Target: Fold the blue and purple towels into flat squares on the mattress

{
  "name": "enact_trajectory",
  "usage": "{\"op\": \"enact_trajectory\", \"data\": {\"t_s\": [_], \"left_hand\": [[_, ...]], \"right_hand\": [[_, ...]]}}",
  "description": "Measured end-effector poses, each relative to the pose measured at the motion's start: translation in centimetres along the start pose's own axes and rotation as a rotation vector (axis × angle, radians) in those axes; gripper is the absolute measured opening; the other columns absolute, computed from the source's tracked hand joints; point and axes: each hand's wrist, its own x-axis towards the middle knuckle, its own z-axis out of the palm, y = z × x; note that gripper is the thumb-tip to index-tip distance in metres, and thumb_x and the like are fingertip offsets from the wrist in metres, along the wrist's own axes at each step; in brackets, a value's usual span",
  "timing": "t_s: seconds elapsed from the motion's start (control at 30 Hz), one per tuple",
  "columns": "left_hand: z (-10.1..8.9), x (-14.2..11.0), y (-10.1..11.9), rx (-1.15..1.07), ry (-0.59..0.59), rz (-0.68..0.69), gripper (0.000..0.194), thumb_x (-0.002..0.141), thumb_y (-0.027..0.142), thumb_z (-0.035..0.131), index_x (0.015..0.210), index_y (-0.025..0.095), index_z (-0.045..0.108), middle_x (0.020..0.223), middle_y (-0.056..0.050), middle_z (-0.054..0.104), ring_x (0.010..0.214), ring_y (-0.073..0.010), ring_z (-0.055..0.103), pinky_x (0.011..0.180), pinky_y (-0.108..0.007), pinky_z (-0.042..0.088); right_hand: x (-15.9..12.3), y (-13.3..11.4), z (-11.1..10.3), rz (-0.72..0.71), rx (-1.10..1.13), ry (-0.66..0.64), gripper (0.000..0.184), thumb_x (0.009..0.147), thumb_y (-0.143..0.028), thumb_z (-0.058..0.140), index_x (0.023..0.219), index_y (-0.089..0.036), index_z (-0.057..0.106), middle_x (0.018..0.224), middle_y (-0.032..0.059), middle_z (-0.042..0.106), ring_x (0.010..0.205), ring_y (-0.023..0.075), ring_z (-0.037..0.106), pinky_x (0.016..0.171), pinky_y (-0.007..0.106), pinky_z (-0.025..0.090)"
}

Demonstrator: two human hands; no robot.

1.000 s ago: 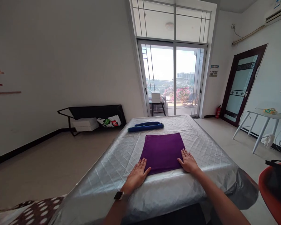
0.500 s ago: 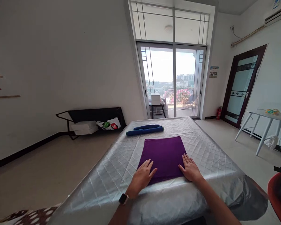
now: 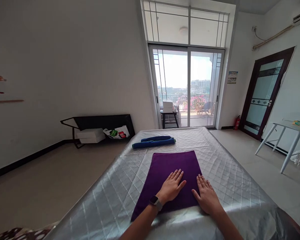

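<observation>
A folded purple cloth [image 3: 162,170] lies flat on the silver quilted cover [image 3: 115,186]. My left hand [image 3: 171,186], with a watch [image 3: 155,201] on its wrist, rests palm down on the middle of the cloth, fingers stretched out. At the cloth's right edge lies my right hand [image 3: 207,195], flat and open, its thumb over the purple fabric. The cloth's near left corner reaches out past my left forearm. Beyond it is a rolled or folded blue cloth [image 3: 153,142], apart from both hands.
Against the left wall stands a black rack [image 3: 102,121] with white boxes [image 3: 90,135] and a printed bag [image 3: 117,132]. A glass sliding door [image 3: 189,86] is straight ahead. On the right are a small white table [image 3: 290,125], a fire extinguisher [image 3: 236,123] and a dark-framed door [image 3: 267,96].
My left hand has moved right, from the cloth's left edge to its middle. The cloth's near left corner now spreads farther left and nearer. My right hand stays at the right edge.
</observation>
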Motion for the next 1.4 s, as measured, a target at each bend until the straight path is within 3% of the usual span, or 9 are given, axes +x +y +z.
{"op": "enact_trajectory", "data": {"t_s": [0.17, 0.3, 0.5, 0.7, 0.87, 1.07, 1.23, 1.33, 1.4], "left_hand": [[-0.3, -4.5, -9.0, 0.091, 0.021, -0.254, 0.065, 0.101, 0.053, 0.018, 0.15, 0.015, 0.04, 0.157, -0.012, 0.036, 0.147, -0.0251, 0.03, 0.119, -0.044, 0.028], [0.6, -6.4, -12.3, 0.081, 0.085, -0.297, 0.064, 0.102, 0.049, 0.017, 0.148, 0.013, 0.043, 0.154, -0.014, 0.041, 0.145, -0.0255, 0.034, 0.118, -0.045, 0.031], [1.1, -6.3, -11.3, 0.045, 0.086, -0.371, 0.073, 0.099, 0.057, 0.021, 0.148, 0.006, 0.04, 0.155, -0.017, 0.037, 0.145, -0.0274, 0.033, 0.118, -0.045, 0.03], [0.5, -6.5, -11.4, 0.014, 0.064, -0.346, 0.071, 0.099, 0.057, 0.025, 0.148, 0.009, 0.041, 0.155, -0.015, 0.038, 0.145, -0.0272, 0.033, 0.118, -0.043, 0.031], [1.1, -7.0, -11.9, 0.039, 0.076, -0.3, 0.067, 0.099, 0.056, 0.024, 0.148, 0.014, 0.043, 0.155, -0.012, 0.04, 0.145, -0.0262, 0.034, 0.118, -0.044, 0.033], [1.6, -7.6, -12.8, 0.022, 0.039, -0.345, 0.066, 0.099, 0.056, 0.024, 0.15, 0.018, 0.039, 0.156, -0.008, 0.04, 0.145, -0.0241, 0.035, 0.119, -0.044, 0.03], [0.7, -7.3, -12.0, 0.032, 0.112, -0.342, 0.062, 0.1, 0.053, 0.025, 0.149, 0.018, 0.041, 0.154, -0.009, 0.044, 0.144, -0.0252, 0.035, 0.119, -0.047, 0.031], [-0.7, -4.8, -9.6, 0.028, 0.147, -0.234, 0.059, 0.1, 0.054, 0.029, 0.148, 0.021, 0.044, 0.153, -0.007, 0.046, 0.144, -0.0248, 0.037, 0.118, -0.046, 0.033], [-1.5, -1.7, -7.5, 0.02, 0.154, -0.119, 0.058, 0.1, 0.054, 0.03, 0.147, 0.024, 0.045, 0.153, -0.006, 0.046, 0.143, -0.0242, 0.037, 0.119, -0.046, 0.031]], "right_hand": [[-0.1, 0.0, -0.1, 0.03, 0.033, -0.029, 0.077, 0.096, -0.06, 0.02, 0.156, -0.013, 0.018, 0.164, 0.005, 0.016, 0.151, 0.0211, 0.013, 0.123, 0.037, 0.011], [-0.3, 0.5, -0.1, 0.029, 0.031, -0.05, 0.078, 0.095, -0.062, 0.021, 0.157, -0.014, 0.018, 0.164, 0.0043, 0.015, 0.151, 0.0203, 0.013, 0.123, 0.037, 0.01], [2.1, 1.0, -1.9, -0.011, 0.036, -0.075, 0.075, 0.097, -0.058, 0.019, 0.156, -0.013, 0.022, 0.163, 0.0063, 0.02, 0.151, 0.0194, 0.016, 0.122, 0.036, 0.011], [12.5, -0.9, -4.6, 0.011, -0.048, 0.005, 0.067, 0.101, -0.047, 0.021, 0.156, -0.009, 0.022, 0.163, 0.0111, 0.02, 0.151, 0.0187, 0.014, 0.121, 0.034, 0.01], [18.4, -0.5, -3.5, 0.101, -0.039, -0.037, 0.068, 0.101, -0.045, 0.02, 0.155, -0.004, 0.022, 0.163, 0.0141, 0.02, 0.151, 0.0188, 0.014, 0.12, 0.032, 0.012], [18.9, 0.6, -1.3, 0.108, -0.042, 0.038, 0.07, 0.1, -0.047, 0.023, 0.155, -0.004, 0.021, 0.162, 0.0133, 0.022, 0.151, 0.0184, 0.014, 0.12, 0.031, 0.01], [19.0, 0.3, -1.0, 0.115, -0.022, 0.051, 0.07, 0.098, -0.047, 0.024, 0.155, -0.005, 0.022, 0.163, 0.0121, 0.021, 0.151, 0.0197, 0.014, 0.12, 0.033, 0.01], [19.2, 0.2, -0.9, 0.113, -0.003, 0.063, 0.071, 0.098, -0.046, 0.024, 0.155, -0.004, 0.023, 0.163, 0.0119, 0.021, 0.151, 0.0206, 0.015, 0.12, 0.033, 0.011], [19.2, 0.2, -0.8, 0.113, 0.007, 0.07, 0.071, 0.098, -0.046, 0.025, 0.155, -0.004, 0.024, 0.162, 0.0117, 0.021, 0.151, 0.0212, 0.015, 0.12, 0.034, 0.011]]}}
